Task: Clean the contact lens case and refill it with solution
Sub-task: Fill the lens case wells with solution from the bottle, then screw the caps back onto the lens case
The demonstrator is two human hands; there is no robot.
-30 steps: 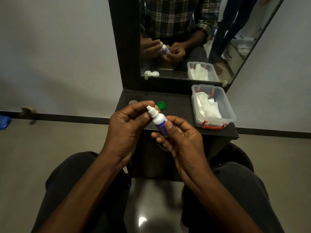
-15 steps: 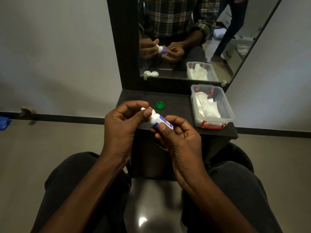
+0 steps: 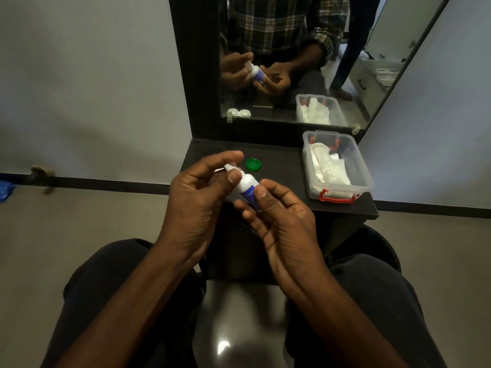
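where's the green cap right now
The green cap lies on the dark shelf, just beyond the left hand, left of the clear plastic box.

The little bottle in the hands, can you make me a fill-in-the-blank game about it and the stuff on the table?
1. The small bottle is white with a ____ label.
2. The loose round cap lying on the dark table is ____.
3. The clear box with white cloths inside has ____ clasps.
4. The ____ hand grips the bottle's body, while the other hand pinches its tip.

Missing words: blue, green, red, right
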